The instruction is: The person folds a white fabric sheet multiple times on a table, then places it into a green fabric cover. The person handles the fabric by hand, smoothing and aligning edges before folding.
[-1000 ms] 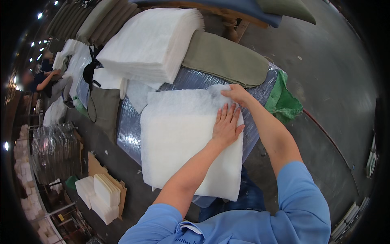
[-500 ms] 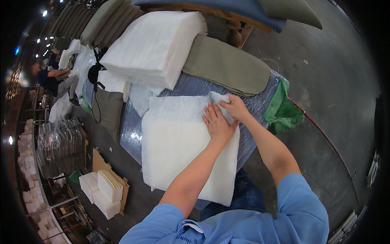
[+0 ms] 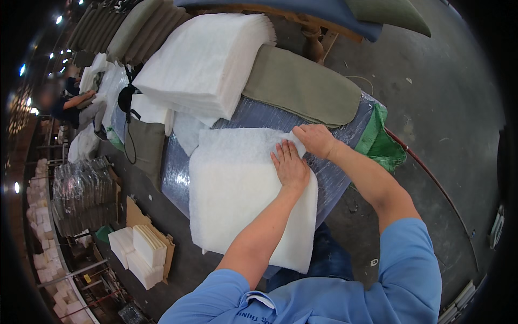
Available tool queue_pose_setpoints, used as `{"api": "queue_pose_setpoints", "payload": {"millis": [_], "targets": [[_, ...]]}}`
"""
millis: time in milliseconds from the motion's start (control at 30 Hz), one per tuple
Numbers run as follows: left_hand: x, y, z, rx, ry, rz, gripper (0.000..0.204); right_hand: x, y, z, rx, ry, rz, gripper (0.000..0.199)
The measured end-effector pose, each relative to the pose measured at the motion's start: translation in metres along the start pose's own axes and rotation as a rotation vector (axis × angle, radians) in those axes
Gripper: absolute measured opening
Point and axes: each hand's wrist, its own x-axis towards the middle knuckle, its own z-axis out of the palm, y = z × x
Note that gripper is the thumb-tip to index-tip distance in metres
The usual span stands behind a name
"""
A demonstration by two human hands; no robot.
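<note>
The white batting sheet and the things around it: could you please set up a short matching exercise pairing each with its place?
Things:
1. white batting sheet
2. stack of white batting
3. olive cushion
4. green cloth

Places:
A. at the wrapped bundle's right edge
B. under the left hand
C. beyond the sheet, upper middle
D. right of the stack

Pairs: 1-B, 2-C, 3-D, 4-A
</note>
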Motion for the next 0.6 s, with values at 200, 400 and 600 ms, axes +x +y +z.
{"api": "queue_pose_setpoints", "payload": {"millis": [200, 400, 600], "targets": [[0.000, -0.003, -0.003, 0.015, -0.018, -0.023, 0.071, 0.008, 0.013, 0.015, -0.083, 0.002, 0.049, 0.021], [-0.007, -0.003, -0.003, -0.006, -0.004, 0.108, 0.071, -0.009, 0.096, -0.043, -0.062, 0.395, 0.646, 0.016], [-0.031, -0.017, -0.036, -0.370, 0.269, 0.280, 0.080, -0.024, 0.033, -0.112, 1.231, 0.333, 0.682, 0.029]]}}
